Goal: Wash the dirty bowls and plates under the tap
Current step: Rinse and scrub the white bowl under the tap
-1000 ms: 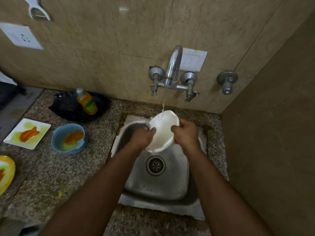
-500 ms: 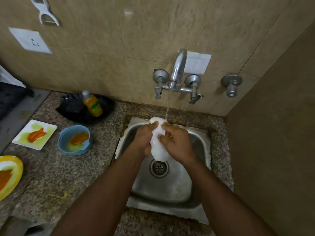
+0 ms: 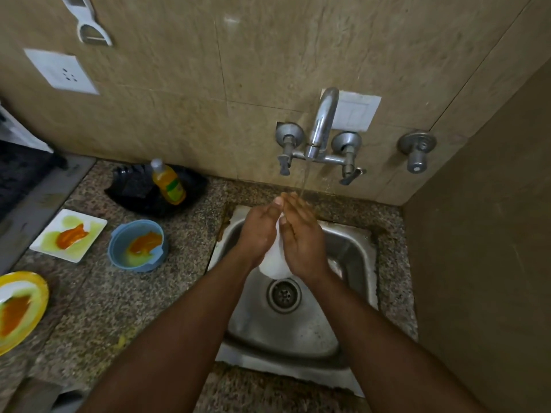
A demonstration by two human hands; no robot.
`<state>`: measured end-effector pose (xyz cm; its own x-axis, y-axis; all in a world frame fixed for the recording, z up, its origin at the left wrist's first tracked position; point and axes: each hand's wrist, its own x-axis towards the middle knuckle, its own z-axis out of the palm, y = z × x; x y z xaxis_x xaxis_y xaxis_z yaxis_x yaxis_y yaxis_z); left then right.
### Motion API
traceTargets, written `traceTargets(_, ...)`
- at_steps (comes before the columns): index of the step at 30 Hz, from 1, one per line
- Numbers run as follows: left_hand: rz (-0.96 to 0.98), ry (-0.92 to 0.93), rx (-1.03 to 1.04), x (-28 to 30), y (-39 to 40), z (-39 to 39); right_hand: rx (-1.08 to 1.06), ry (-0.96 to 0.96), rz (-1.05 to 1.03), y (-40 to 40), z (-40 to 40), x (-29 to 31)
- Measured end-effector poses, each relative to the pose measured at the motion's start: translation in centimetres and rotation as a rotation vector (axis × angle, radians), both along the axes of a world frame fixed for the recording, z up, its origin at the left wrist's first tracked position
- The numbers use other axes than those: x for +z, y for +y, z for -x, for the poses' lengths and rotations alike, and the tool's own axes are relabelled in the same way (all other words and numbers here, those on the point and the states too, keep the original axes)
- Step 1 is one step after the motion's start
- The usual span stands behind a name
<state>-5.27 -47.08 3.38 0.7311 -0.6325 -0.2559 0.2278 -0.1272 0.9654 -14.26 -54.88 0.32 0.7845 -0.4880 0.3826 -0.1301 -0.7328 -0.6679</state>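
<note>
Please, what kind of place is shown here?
Most likely a small home kitchen wash corner: a steel sink set in a granite counter, a wall tap running, and a bottle of dish soap beside dirty dishes.

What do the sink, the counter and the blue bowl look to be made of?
Sink: stainless steel by the look, brushed grey with soft reflections and a metal drain. Counter: speckled polished stone, probably granite, with dark and pale flecks. Blue bowl: likely plastic, with a matt, even colour and a thin wall, though glazed ceramic cannot be ruled out.
</note>
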Motion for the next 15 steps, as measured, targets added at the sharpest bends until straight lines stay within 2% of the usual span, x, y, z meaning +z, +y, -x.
traceTargets(2,-0.013,-0.062,-0.006,-0.3,0.0,0.2,-0.012,-0.028,-0.067,-0.9,-0.3,-0.3)
traceTargets(5,-0.188,-0.294,-0.054,-0.8,-0.2,0.5,-0.16,0.084,-0.435,-2.8,-1.9,0.6)
traceTargets(6,-0.235,-0.372,-0.066,-0.9,-0.2,0.5,-0.188,0.128,-0.44,-3.1,-2.2,1.1)
traceTargets(7,-0.258,-0.413,-0.059,-1.2,-0.2,0.4,-0.181,0.137,-0.347,-2.9,-2.2,1.2)
traceTargets(9,-0.244,-0.415,-0.008,-1.3,-0.2,-0.3,-0.093,0.061,-0.086,-1.6,-1.3,0.8)
traceTargets(11,-0.215,-0.379,0.017,-0.9,-0.3,-1.0,0.039,-0.018,0.078,-1.0,-0.4,0.1)
traceTargets(13,-0.221,-0.409,0.005,-0.2,-0.4,-1.3,0.074,-0.014,0.036,-1.8,-0.3,-0.6)
traceTargets(15,-0.233,-0.469,0.01,0.1,-0.6,-1.0,-0.034,0.012,-0.272,-3.3,-1.1,-0.4)
